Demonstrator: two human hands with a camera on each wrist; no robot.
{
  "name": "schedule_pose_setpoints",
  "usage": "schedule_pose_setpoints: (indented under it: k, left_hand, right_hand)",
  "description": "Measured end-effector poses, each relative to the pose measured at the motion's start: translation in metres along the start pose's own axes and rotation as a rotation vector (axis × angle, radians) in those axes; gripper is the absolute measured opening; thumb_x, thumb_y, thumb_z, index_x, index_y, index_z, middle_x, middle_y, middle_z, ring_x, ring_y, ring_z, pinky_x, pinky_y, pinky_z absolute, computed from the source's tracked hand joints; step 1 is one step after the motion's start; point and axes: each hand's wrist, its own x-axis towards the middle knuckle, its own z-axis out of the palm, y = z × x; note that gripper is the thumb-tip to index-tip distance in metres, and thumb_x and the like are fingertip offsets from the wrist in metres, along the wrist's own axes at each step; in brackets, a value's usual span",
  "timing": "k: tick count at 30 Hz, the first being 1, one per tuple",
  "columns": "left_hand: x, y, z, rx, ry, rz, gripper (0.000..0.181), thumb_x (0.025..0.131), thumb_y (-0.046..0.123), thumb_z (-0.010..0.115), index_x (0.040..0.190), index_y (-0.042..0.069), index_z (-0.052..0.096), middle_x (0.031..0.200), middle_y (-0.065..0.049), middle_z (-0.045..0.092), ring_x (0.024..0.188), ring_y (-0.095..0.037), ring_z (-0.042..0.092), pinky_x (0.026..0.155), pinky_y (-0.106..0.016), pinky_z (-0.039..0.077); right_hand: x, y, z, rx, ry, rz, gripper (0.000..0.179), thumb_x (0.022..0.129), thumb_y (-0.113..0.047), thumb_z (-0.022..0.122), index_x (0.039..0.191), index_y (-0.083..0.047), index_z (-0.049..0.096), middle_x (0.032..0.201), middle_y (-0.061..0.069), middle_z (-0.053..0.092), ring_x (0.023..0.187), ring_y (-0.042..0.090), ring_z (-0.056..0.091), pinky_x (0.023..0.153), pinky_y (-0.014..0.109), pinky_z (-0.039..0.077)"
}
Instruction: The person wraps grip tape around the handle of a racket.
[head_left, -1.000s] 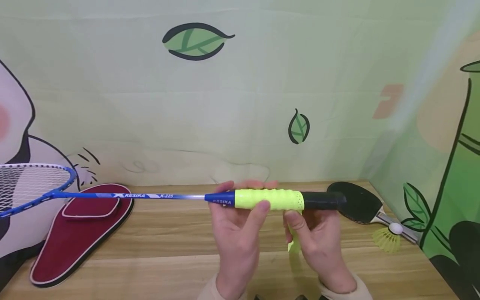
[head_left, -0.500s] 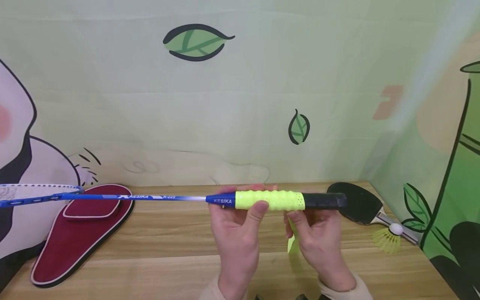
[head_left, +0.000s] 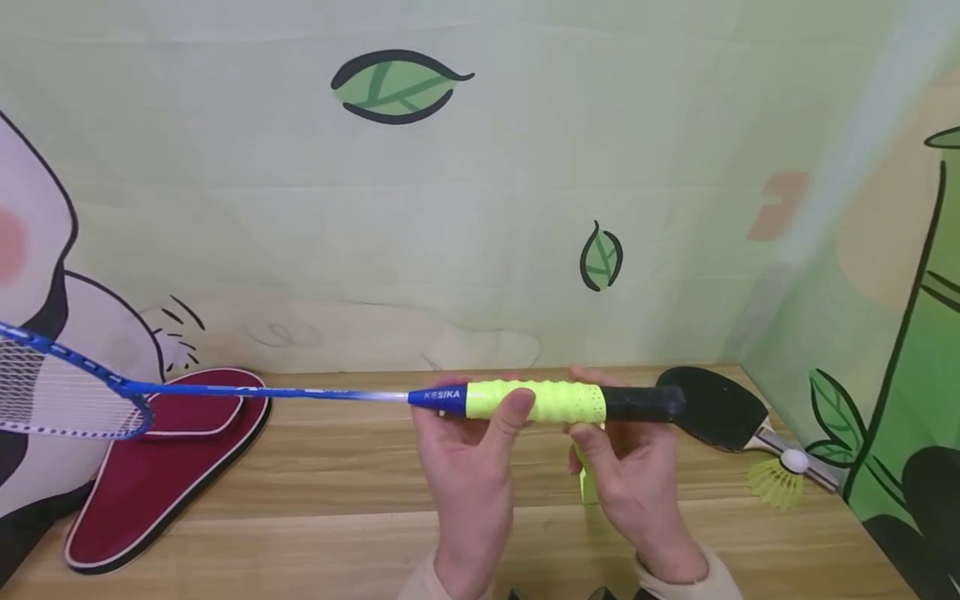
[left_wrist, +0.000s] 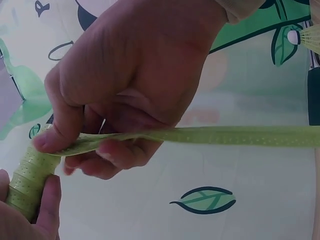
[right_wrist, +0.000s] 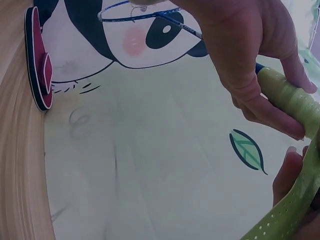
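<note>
A blue badminton racket (head_left: 337, 394) lies level across the head view, its strung head partly cut off at the left edge. Neon yellow overgrip tape (head_left: 558, 402) covers the handle from the blue cone to about two thirds along; the black butt end (head_left: 641, 403) is bare. My left hand (head_left: 471, 479) holds the wrapped part beside the cone, thumb on the front. With thumb and fingers, my right hand (head_left: 641, 487) pinches the tape at the wrap's edge. From there the loose perforated tape strip (left_wrist: 240, 136) stretches away, seen well in the left wrist view.
A dark red paddle case (head_left: 165, 492) lies on the wooden table (head_left: 337, 550) at left. At the back right are a black table tennis paddle (head_left: 708, 407) and a yellow shuttlecock (head_left: 780, 479). A printed cloth (head_left: 480, 208) stands behind.
The racket has rolled about its length: its head went from face showing, to edge-on, to face showing at another tilt. My right fingertips now show above the handle; the left ones no longer do.
</note>
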Motion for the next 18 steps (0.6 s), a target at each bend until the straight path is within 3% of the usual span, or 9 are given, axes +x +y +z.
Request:
schedule_pose_setpoints:
  k: [5,7,9,13,15,18]
  left_hand:
    - [0.0000,0.0008,0.0007,0.016,0.065,-0.029,0.038,0.082,0.001,0.076,0.102,0.006,0.044,0.087,-0.006,0.056,0.079,-0.018,0.060,0.074,-0.031,0.057]
    - [-0.0006,0.0007,0.0014,-0.012,0.057,-0.014,0.037,0.083,0.001,0.075,0.104,0.006,0.044,0.089,-0.007,0.058,0.083,-0.021,0.062,0.077,-0.034,0.057]
    - [-0.0010,0.0001,0.0021,-0.085,0.003,0.030,0.038,0.086,-0.003,0.070,0.109,0.006,0.042,0.096,-0.011,0.063,0.092,-0.030,0.064,0.084,-0.042,0.057]
    - [-0.0013,-0.0029,0.0035,-0.272,-0.178,0.130,0.050,0.088,-0.017,0.055,0.125,0.008,0.032,0.112,-0.020,0.064,0.108,-0.047,0.060,0.095,-0.059,0.048]
    - [-0.0015,-0.0041,0.0040,-0.318,-0.233,0.147,0.054,0.089,-0.020,0.050,0.129,0.009,0.028,0.113,-0.019,0.063,0.109,-0.046,0.060,0.096,-0.060,0.047]
    - [-0.0016,-0.0043,0.0033,-0.301,-0.261,0.156,0.053,0.091,-0.018,0.049,0.130,0.010,0.026,0.111,-0.016,0.063,0.105,-0.042,0.064,0.097,-0.053,0.049]
  right_hand:
    - [-0.0018,-0.0014,0.0020,0.027,0.002,-0.026,0.018,0.086,0.012,0.063,0.104,0.012,0.059,0.087,0.007,0.063,0.051,0.015,0.053,0.039,0.025,0.048]
    - [-0.0021,-0.0025,0.0037,0.038,0.005,-0.034,0.019,0.085,0.015,0.061,0.104,0.013,0.060,0.087,0.008,0.064,0.050,0.015,0.053,0.037,0.026,0.047]
    - [-0.0023,-0.0039,0.0052,0.046,0.016,-0.039,0.020,0.084,0.017,0.058,0.103,0.013,0.060,0.084,0.008,0.065,0.048,0.015,0.053,0.035,0.026,0.045]
    - [-0.0018,-0.0061,0.0059,0.061,0.031,-0.025,0.019,0.084,0.020,0.054,0.101,0.013,0.059,0.078,0.008,0.063,0.045,0.015,0.051,0.033,0.026,0.043]
    - [-0.0018,-0.0071,0.0050,0.061,0.033,-0.010,0.018,0.085,0.020,0.054,0.100,0.012,0.059,0.076,0.009,0.061,0.046,0.015,0.051,0.033,0.026,0.043]
    - [-0.0013,-0.0076,0.0037,0.043,0.027,0.005,0.012,0.087,0.016,0.058,0.098,0.012,0.059,0.076,0.010,0.060,0.045,0.016,0.051,0.033,0.026,0.043]
